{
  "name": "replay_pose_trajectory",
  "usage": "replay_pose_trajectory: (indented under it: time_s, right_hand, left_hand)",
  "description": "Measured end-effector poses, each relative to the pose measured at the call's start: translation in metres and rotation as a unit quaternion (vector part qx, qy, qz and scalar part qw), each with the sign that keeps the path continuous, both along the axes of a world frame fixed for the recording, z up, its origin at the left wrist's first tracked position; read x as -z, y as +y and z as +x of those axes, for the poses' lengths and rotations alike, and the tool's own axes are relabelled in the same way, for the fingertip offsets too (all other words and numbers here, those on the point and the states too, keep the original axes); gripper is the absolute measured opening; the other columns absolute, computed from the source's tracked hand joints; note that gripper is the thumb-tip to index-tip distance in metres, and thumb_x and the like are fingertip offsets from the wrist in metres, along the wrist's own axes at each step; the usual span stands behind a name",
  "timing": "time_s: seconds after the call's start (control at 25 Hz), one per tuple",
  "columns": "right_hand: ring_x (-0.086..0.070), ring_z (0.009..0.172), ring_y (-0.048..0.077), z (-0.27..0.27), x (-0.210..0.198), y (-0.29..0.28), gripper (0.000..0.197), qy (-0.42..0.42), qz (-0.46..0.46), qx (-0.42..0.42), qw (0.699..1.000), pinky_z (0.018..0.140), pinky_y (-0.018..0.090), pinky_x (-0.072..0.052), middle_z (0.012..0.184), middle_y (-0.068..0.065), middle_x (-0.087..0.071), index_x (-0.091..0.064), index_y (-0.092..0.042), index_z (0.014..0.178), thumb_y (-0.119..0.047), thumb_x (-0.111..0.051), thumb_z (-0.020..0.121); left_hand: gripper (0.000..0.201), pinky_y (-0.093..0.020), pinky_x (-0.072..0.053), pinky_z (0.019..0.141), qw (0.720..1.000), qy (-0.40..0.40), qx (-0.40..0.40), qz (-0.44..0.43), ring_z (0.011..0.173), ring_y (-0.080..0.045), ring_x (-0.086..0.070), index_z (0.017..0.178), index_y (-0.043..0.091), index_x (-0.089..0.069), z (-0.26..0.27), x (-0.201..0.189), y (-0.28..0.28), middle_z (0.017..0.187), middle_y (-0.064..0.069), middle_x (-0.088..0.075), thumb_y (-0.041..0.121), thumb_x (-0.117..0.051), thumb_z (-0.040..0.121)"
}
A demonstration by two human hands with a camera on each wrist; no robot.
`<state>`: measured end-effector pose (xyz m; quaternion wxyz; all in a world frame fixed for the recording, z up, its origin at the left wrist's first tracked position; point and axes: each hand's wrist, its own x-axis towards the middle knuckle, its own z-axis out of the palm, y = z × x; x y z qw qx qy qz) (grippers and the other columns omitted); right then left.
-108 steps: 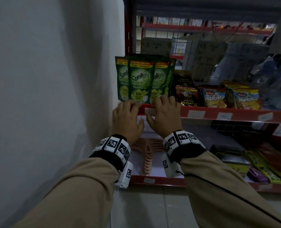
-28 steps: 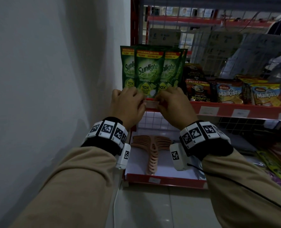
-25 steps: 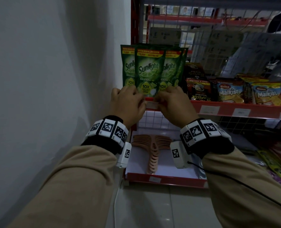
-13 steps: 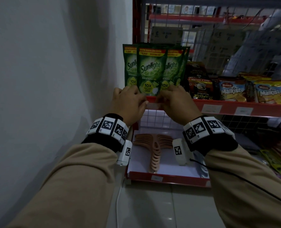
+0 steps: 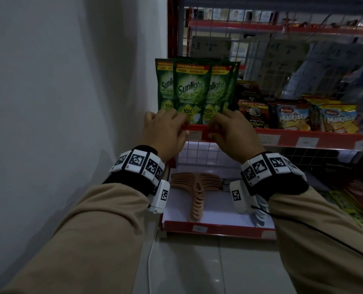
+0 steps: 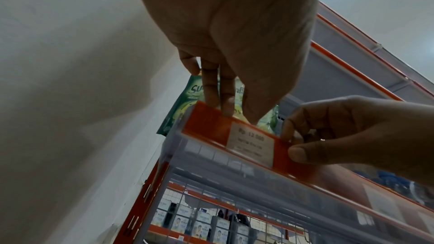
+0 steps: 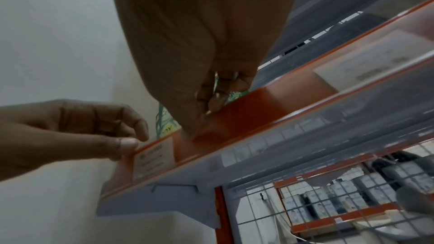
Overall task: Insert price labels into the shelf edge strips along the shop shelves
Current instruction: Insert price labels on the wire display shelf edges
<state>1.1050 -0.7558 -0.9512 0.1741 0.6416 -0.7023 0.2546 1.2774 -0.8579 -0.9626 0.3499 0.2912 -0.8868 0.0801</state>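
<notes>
Both hands, left hand (image 5: 164,132) and right hand (image 5: 233,132), pinch the red plastic shelf edge strip (image 6: 291,166) beside the white paper price label (image 6: 250,143); each grip is narrow.

Dim light – white wall (image 5: 59,102), tiled floor (image 5: 197,268)

Both hands, left hand (image 5: 164,132) and right hand (image 5: 233,134), now off the strip's face, fingers curled over its top edge.

Price label (image 6: 250,142) print — blurred, unreadable
</notes>
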Motion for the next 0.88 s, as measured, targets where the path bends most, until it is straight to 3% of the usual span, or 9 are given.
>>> replay_pose_trajectory:
  time_s: [0.16,0.32,0.48,0.68,0.88]
  right_hand:
    - [-0.048,0.101,0.029,-0.021,-0.002,0.021,0.024,0.036,0.013,0.036,0.999,0.081,0.041,-0.040,0.101,0.004,-0.057,-0.061,-0.019,0.100,-0.030,-0.071,0.081]
    - [-0.047,0.103,0.030,-0.053,-0.006,0.048,0.029,0.052,0.021,0.096,0.994,0.081,0.042,-0.039,0.102,0.005,-0.058,-0.061,-0.019,0.097,-0.034,-0.074,0.076]
    - [-0.046,0.100,0.033,-0.084,-0.003,0.075,0.030,0.048,0.024,0.130,0.990,0.083,0.041,-0.037,0.099,0.010,-0.056,-0.060,-0.014,0.100,-0.022,-0.075,0.075]
    - [-0.047,0.101,0.034,-0.097,0.002,0.081,0.030,0.027,0.005,0.092,0.995,0.083,0.037,-0.036,0.103,0.016,-0.054,-0.060,-0.006,0.102,-0.006,-0.072,0.074]
    - [-0.048,0.096,0.032,-0.099,0.007,0.081,0.025,0.065,-0.015,0.055,0.996,0.078,0.034,-0.033,0.101,0.012,-0.060,-0.065,-0.009,0.105,-0.007,-0.067,0.080]
  left_hand:
    - [0.025,-0.037,-0.025,0.087,1.000,-0.007,-0.007,-0.010,0.107,-0.023,-0.045,0.105,0.025,-0.060,-0.014,-0.001,0.012,0.106,0.002,-0.053,0.040,-0.057,0.086]
    - [0.040,-0.038,-0.027,0.093,0.997,-0.046,0.050,-0.022,0.115,-0.023,-0.041,0.124,0.024,-0.054,-0.051,0.003,0.039,0.121,0.000,-0.050,0.041,-0.053,0.087]
    - [0.049,-0.036,-0.025,0.097,0.994,-0.062,0.082,-0.025,0.122,-0.023,-0.038,0.133,0.019,-0.048,-0.083,0.012,0.060,0.129,-0.001,-0.045,0.037,-0.054,0.088]
    - [0.039,-0.038,-0.034,0.092,0.993,0.000,0.114,-0.026,0.110,-0.026,-0.046,0.121,0.012,-0.059,-0.106,0.015,0.071,0.116,-0.007,-0.053,0.027,-0.059,0.085]
    - [0.035,-0.040,-0.028,0.089,0.996,0.013,0.087,-0.001,0.106,-0.027,-0.044,0.115,0.018,-0.060,-0.119,0.018,0.076,0.109,-0.005,-0.049,0.033,-0.059,0.084]
